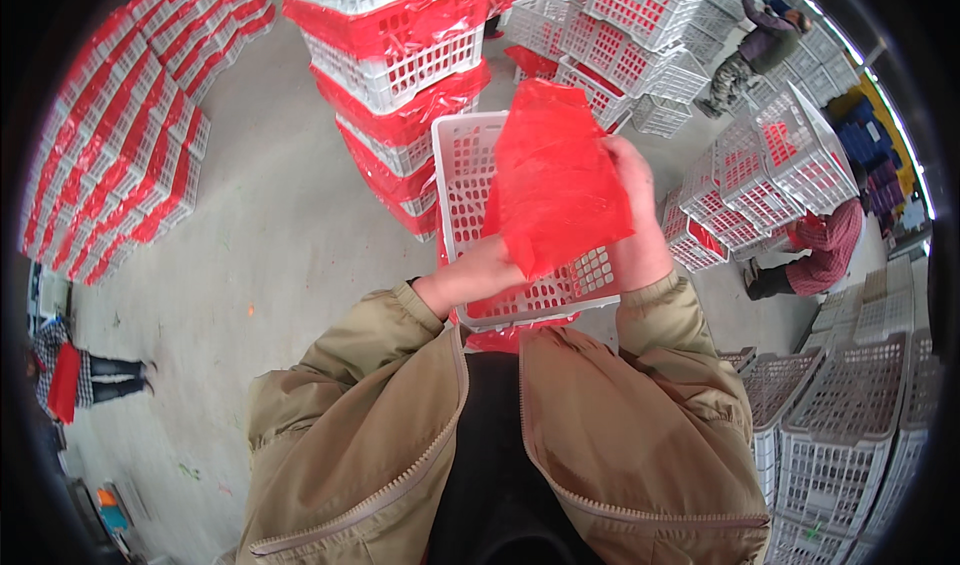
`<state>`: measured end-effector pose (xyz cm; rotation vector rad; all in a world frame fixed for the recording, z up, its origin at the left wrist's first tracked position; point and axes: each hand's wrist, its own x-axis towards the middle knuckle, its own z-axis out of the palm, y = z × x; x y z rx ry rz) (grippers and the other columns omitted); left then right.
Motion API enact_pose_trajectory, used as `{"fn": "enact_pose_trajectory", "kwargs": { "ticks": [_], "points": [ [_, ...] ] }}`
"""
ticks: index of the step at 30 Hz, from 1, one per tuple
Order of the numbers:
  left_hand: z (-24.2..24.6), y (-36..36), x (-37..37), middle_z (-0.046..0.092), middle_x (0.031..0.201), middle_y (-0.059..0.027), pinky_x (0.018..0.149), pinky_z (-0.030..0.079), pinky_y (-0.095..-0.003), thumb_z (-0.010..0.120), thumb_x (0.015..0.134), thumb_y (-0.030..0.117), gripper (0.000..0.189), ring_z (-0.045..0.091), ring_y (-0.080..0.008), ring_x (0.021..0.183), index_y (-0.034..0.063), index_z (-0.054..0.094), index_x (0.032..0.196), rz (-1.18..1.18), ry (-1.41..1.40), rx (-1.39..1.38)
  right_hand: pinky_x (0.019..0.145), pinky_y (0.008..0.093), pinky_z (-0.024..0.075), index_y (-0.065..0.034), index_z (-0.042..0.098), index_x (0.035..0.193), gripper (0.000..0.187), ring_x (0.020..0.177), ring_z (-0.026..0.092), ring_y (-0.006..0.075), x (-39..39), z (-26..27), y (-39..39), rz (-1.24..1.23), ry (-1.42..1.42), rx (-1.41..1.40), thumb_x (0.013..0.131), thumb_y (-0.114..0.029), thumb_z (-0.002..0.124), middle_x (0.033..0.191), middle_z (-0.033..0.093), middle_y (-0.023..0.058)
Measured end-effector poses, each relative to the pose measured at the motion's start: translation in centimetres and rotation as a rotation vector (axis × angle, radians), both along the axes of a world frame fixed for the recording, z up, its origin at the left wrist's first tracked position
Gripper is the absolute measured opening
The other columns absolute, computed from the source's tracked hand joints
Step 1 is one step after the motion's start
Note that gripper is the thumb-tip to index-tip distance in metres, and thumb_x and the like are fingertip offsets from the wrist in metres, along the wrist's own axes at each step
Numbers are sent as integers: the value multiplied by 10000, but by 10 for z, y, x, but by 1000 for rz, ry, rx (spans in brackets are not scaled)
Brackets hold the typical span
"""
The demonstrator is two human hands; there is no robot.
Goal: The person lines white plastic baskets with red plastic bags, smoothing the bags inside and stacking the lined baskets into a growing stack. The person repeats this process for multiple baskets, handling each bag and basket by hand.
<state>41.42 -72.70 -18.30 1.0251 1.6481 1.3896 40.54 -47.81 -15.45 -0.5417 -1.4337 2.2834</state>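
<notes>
A red plastic bag or sheet [559, 171] is held up in front of me, above a white perforated plastic crate [465, 156]. My left hand [484, 276] grips its lower left corner, the fingers partly hidden behind the film. At the right edge my right hand [637, 197] holds the same red plastic, most of its fingers out of sight. The crate beneath shows holes in its walls and floor, and part of its inside is covered by the plastic. Below the crate's near rim, more red film [510, 338] sticks out.
Straight ahead rises a tall stack of white crates with red liners [394, 77]. Rows of similar stacks [112, 152] stand left. More crates fill the right side [757, 160] and lower right [840, 415]. Other people [825, 246] are at right and a person [67, 370] is at far left.
</notes>
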Motion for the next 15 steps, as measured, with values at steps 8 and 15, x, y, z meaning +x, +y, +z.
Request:
{"fn": "enact_pose_trajectory", "kwargs": {
  "ticks": [8,15],
  "points": [
    [39,-8,-17,515,1352,-206,992,449,-409,511,901,636,812,508,-298,1249,1,429,1399,-215,-479,411,613,258,425,-74,579,821,124,674,476,70,9,-8,-13,14,36,576,869,-184,608,737,518,-44],
    [53,2,-6,602,1244,-167,914,493,-423,455,949,602,742,604,-283,1122,37,390,1425,-122,-523,224,712,429,501,-13,619,824,161,758,618,370,1,-15,-19,-220,-113,1120,821,-174,625,810,631,224]
  ]
}}
